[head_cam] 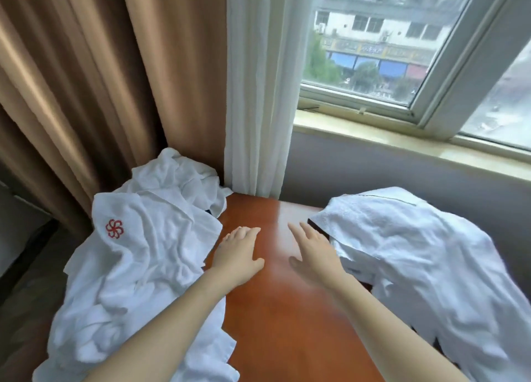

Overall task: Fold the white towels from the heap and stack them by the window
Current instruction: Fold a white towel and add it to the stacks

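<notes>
Reddish-brown polished wood forms the table top [287, 318], and a bare strip of it runs between two masses of white terry cloth. On the left lies the crumpled heap of white towels [149, 272]. It spills from the curtains at the back down over the table's near left edge. One fold of it bears an embroidered red emblem [114, 228], a pinwheel-like flower of looped petals, with no lettering beside it.

On the right, below the window sill [373, 136], is a second pile of white towels [408, 255]. Its top towel is flatter, with a thin woven stripe near its far edge, and the lower layers hang off the table's right side.

The left hand [240, 253] is flat and palm down over the bare wood, fingers straight and close together, thumb out, holding nothing. It is just beside the heap's right edge. The right hand [314, 253] is also palm down and holds nothing. Its fingers are straight and slightly parted, and it is just beside the near edge of the right pile. I cannot tell whether either palm presses the wood or is just above it.

Behind the heap hangs a brown curtain [86, 80], with a white sheer curtain [258, 80] next to it. Through the window [373, 42] there are shop signs across the street, too blurred to read.
</notes>
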Available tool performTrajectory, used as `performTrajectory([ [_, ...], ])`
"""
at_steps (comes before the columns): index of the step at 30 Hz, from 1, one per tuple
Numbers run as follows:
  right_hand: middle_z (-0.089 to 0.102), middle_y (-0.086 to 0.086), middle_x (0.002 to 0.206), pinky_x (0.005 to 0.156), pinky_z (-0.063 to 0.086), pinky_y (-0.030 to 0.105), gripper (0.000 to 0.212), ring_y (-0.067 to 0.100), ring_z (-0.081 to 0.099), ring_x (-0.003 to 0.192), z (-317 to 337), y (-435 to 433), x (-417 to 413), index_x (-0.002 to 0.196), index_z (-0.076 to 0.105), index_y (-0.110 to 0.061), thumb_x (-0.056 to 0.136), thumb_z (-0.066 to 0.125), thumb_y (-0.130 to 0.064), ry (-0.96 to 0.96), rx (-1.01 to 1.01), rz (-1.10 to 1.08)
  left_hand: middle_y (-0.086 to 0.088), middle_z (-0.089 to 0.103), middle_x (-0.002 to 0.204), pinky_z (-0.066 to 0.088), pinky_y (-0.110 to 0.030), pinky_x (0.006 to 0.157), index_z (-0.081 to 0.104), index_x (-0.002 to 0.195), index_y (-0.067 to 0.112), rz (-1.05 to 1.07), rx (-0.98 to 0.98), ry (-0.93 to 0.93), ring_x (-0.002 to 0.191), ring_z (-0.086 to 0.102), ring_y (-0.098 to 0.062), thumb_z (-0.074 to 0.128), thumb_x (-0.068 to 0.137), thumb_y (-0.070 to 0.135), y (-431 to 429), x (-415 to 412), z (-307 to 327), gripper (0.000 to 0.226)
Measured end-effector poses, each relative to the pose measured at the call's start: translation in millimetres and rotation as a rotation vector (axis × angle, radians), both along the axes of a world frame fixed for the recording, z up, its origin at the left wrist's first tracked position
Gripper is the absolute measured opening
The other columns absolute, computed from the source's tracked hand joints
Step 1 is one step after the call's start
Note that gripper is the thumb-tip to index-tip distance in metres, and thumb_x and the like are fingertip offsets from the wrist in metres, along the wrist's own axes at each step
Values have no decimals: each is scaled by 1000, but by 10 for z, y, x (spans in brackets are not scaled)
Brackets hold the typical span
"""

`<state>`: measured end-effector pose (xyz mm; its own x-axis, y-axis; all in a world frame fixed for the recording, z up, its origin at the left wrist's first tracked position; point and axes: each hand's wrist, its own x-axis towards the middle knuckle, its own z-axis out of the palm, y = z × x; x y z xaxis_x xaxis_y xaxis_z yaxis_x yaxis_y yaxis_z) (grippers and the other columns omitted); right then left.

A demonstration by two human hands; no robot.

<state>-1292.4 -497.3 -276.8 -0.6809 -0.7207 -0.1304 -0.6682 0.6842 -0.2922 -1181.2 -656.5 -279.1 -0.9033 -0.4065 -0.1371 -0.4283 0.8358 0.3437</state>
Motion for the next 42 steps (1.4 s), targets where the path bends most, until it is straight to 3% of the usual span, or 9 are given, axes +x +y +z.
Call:
performTrajectory([
  [3,33,0,149,98,37,34,71,26,41,128,128,537,-203,152,26,-25,87,56,-29,34,-30,-103,2,34,155,34,-35,112,27,152,27,-86,-9,34,142,33,-20,59,91,45,415,-337,107,72],
  [8,37,4,148,97,42,36,70,28,46,123,235,1355,-480,151,29,-24,87,58,-29,69,-49,-238,1,37,152,34,-32,109,28,152,26,-200,18,45,139,37,-20,58,87,38,1102,-840,219,73],
  [11,26,3,158,105,40,36,74,27,37,137,277,1805,-631,155,21,-26,90,57,-33,51,-59,-313,1,33,155,35,-35,108,25,154,25,-274,42,33,139,35,-20,57,89,40,1472,-1089,243,74],
  [15,29,0,155,101,42,33,74,24,42,131,327,2277,-836,154,21,-26,90,57,-33,89,-83,-375,4,34,153,39,-33,101,23,154,28,-321,72,47,137,37,-17,58,88,40,1871,-1404,257,75],
  [26,11,3,164,117,24,36,78,23,21,148,216,2954,-1548,157,12,-28,93,56,-34,-16,-103,-545,5,27,156,37,-32,103,18,155,27,-394,124,11,142,29,-14,59,89,44,2527,-2242,160,80],
  [29,10,1,164,120,20,37,82,19,12,151,115,3003,-1790,157,12,-27,91,59,-38,-83,-164,-600,4,14,161,34,-34,108,11,156,27,-371,172,-13,147,19,-13,65,83,52,2592,-2420,65,94],
  [34,10,2,162,120,15,37,107,17,3,150,-68,3001,-2168,156,7,-25,74,72,-48,-194,-248,-682,-1,-27,161,25,-42,118,-21,153,33,-301,183,-127,152,-10,-25,71,69,64,2645,-2602,-170,129],
  [38,1,2,164,122,7,48,129,20,-6,151,-251,2999,-2406,157,-5,-26,63,77,-59,-274,-187,-749,-3,-37,156,23,-43,118,-34,146,36,-273,117,-128,149,-20,-31,72,62,69,2641,-2709,-363,139],
  [42,43,-5,150,115,26,44,140,27,33,142,-369,3001,-2491,156,-8,-29,51,77,-66,-413,-250,-809,3,-30,157,31,-43,114,-35,143,42,-261,68,-75,148,-8,-31,66,55,75,2591,-2757,-504,139],
])
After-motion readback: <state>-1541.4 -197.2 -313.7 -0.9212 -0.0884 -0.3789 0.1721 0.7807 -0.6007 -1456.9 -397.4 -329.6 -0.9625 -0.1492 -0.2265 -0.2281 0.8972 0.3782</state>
